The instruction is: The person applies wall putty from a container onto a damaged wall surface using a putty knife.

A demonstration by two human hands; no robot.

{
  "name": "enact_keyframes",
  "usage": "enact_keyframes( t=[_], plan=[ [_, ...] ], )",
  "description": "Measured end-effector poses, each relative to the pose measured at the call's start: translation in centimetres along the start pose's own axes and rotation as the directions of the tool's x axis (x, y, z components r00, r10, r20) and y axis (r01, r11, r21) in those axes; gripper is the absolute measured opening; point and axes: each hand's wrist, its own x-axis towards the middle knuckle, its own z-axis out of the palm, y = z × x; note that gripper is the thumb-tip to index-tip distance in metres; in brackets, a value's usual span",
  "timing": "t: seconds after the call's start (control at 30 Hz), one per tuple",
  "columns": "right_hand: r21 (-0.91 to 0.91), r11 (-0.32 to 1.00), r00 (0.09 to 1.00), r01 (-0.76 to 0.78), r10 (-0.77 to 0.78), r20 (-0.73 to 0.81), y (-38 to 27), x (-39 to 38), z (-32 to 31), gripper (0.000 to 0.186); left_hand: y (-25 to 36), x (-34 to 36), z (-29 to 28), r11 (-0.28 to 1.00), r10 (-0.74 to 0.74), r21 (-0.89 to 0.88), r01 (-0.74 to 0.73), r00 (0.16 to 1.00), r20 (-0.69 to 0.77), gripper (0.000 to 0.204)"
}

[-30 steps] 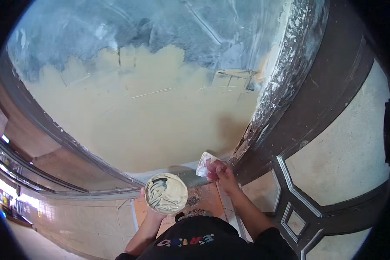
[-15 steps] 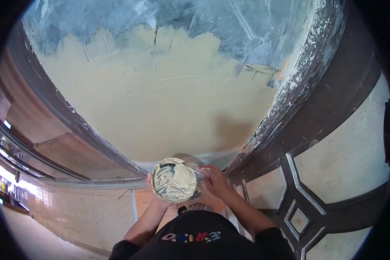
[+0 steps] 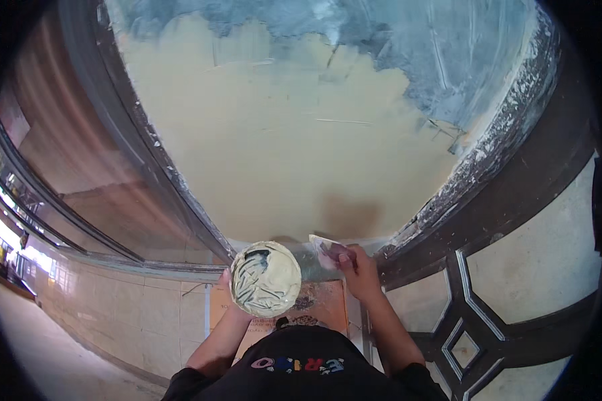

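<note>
Head view, lower centre: there, the right hand [image 3: 361,271] grips a thin, pale, flat spreader [image 3: 324,250] slanting upper-left; just left, a round, cream-smeared tub [image 3: 269,284], seemingly clasped by the half-hidden left hand [image 3: 239,317].

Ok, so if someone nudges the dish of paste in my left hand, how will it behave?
The paste shows distinct ridges, so it's probably thick and unlikely to slop. It covers most of the dish, so the load may feel heavy for its size. Only the left hand seems to support it, so a push could tip it.
</note>
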Motion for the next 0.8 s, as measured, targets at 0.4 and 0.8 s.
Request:
enact_keyframes(
  t=[0.4,0.8],
  plan=[
    [0.169,0.985,0.984,0.03,-0.059,0.166,-9.9,-0.8,1.6,0.021,3.1,-1.4,3.4,0.928,0.071,0.368,-0.056,0.997,-0.027,0.113],
    [-0.026,0.948,0.948,0.316,-0.314,0.049,-12.0,-4.4,7.3,0.023,5.6,-2.6,-0.3,0.956,-0.115,0.267,0.117,0.993,-0.023,0.102]
  ],
)
